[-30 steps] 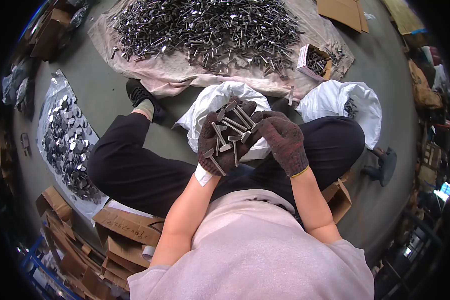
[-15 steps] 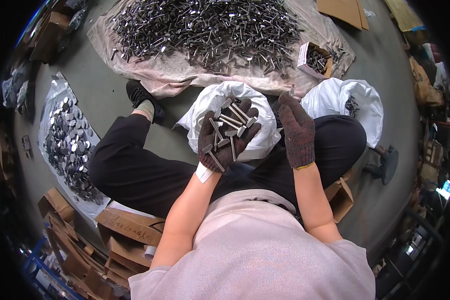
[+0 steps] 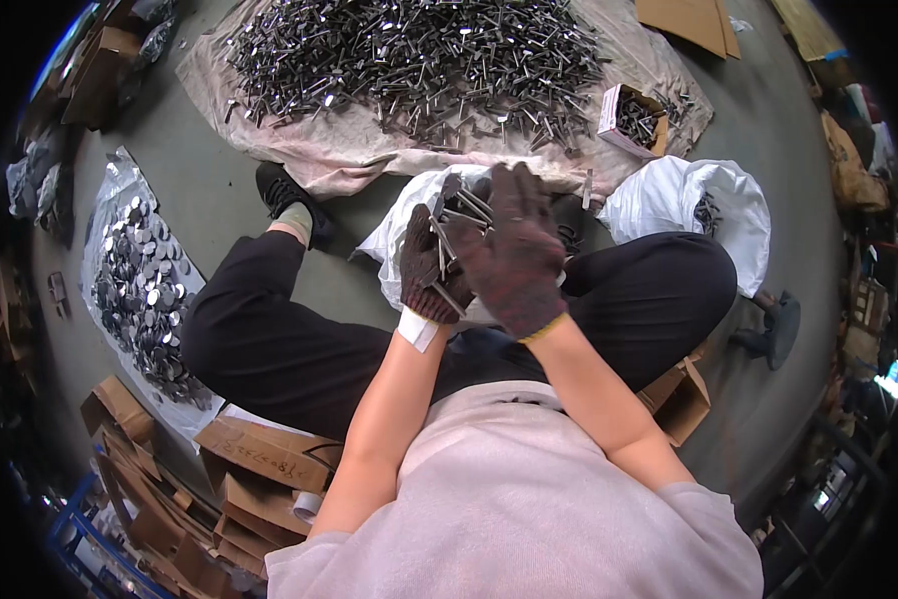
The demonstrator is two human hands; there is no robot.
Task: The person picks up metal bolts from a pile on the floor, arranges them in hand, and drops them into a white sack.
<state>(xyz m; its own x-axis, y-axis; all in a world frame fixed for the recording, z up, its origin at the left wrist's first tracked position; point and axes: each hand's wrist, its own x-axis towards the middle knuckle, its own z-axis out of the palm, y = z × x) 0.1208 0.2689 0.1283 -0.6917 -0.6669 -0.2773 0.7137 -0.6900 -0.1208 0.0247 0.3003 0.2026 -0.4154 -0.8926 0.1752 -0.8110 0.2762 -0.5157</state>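
My left hand (image 3: 431, 272), in a dark knitted glove, cradles several T-shaped metal pieces (image 3: 466, 207) over the mouth of a white sack (image 3: 394, 225). Above and partly across that palm is my right hand (image 3: 517, 250), gloved too, its fingers stretched out and pointing away from me. It covers part of the pieces and much of the sack. I see nothing held in the right hand, though its palm side is hidden.
A large heap of metal pieces (image 3: 419, 70) lies on a cloth (image 3: 359, 160) ahead. An open box (image 3: 634, 122) and a second white sack (image 3: 684, 200) are at right. Metal discs (image 3: 144, 299) cover plastic sheeting at left. Cardboard boxes (image 3: 259, 449) stand behind left.
My right hand moved right, away from the left hand, then came back left over it with fingers extended. The left hand still bears the metal pieces.
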